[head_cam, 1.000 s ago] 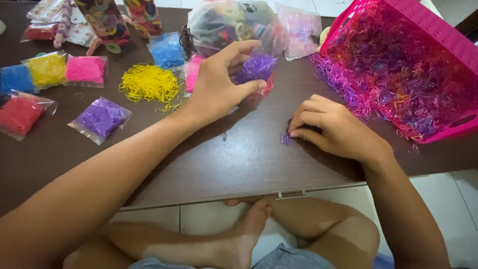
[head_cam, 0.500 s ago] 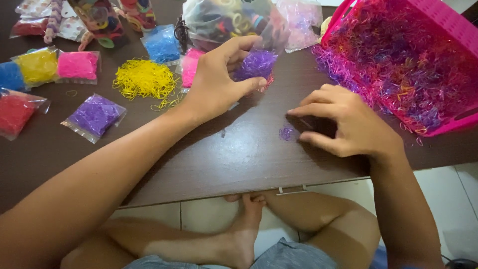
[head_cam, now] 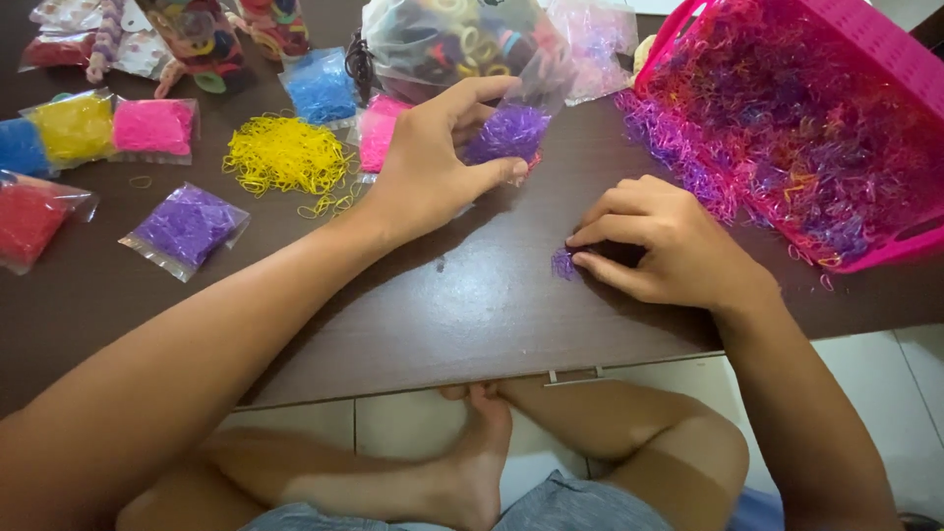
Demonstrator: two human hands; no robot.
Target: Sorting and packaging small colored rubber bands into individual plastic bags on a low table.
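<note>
My left hand (head_cam: 433, 167) holds a small clear bag of purple rubber bands (head_cam: 506, 131) just above the dark brown table (head_cam: 442, 315). My right hand (head_cam: 659, 241) rests on the table, fingers curled, its fingertips touching a little clump of purple bands (head_cam: 563, 262). To the right a pink plastic basket (head_cam: 865, 59) lies tipped, spilling a tangle of purple, pink and orange bands (head_cam: 777, 147) onto the table beside my right hand.
Small sealed bags lie at the left: purple (head_cam: 187, 226), red (head_cam: 29, 221), yellow (head_cam: 74, 128), pink (head_cam: 152, 126), blue (head_cam: 320, 87). A loose yellow pile (head_cam: 280, 157) sits between them. A big clear bag of hair ties (head_cam: 452, 44) stands behind. My crossed legs show below the table edge.
My right hand has gathered the loose purple bands into a clump under its fingertips. The left hand keeps holding the purple bag in about the same place.
</note>
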